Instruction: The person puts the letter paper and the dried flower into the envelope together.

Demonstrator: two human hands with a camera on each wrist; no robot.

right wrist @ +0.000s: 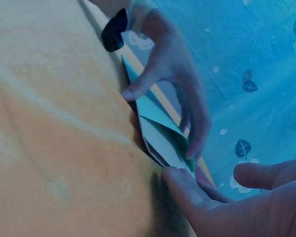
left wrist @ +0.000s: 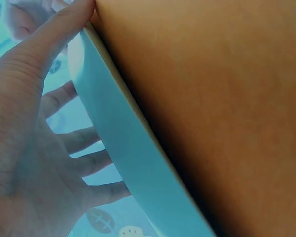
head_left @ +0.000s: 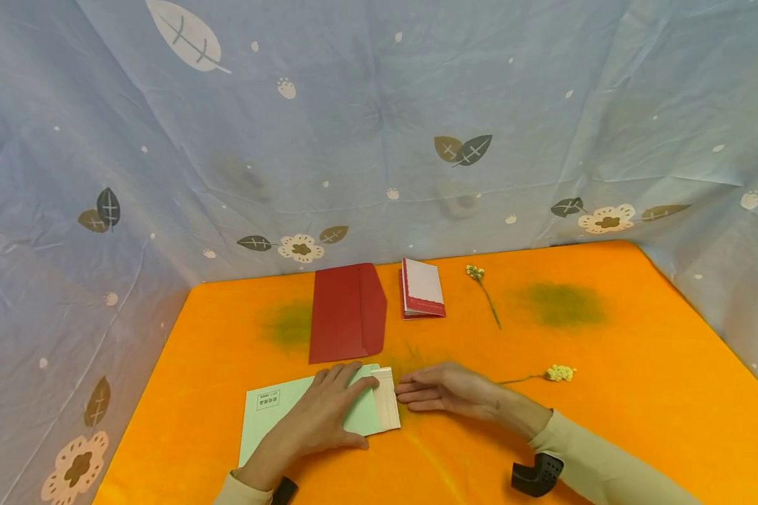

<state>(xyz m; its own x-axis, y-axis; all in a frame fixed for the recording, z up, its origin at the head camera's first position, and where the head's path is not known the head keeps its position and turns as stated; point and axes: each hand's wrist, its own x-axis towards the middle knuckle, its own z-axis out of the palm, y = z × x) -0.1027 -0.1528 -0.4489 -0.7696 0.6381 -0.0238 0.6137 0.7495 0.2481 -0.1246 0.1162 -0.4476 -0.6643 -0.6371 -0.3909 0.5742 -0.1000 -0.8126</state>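
Note:
A pale green envelope (head_left: 300, 387) with a printed box lies along the near left of the table. My left hand (head_left: 321, 414) spans it, thumb at the near edge and fingers over the far side, holding it by both edges. In the left wrist view, its fingers (left wrist: 91, 163) are spread along the envelope. Out of the envelope's right end sticks a cream folded paper (head_left: 387, 400), its layers showing in the right wrist view. My right hand (head_left: 448, 391) lies sideways with straight fingers, the fingertips right at the paper's outer end.
Behind the green envelope lies a red envelope (head_left: 337, 315), its flap to the right. A red-and-white folded card (head_left: 424, 287) is beside it. One yellow flower sprig (head_left: 489, 301) lies at the back, another yellow sprig (head_left: 559, 373) beyond my right wrist. Patterned cloth (head_left: 379, 140) walls the table.

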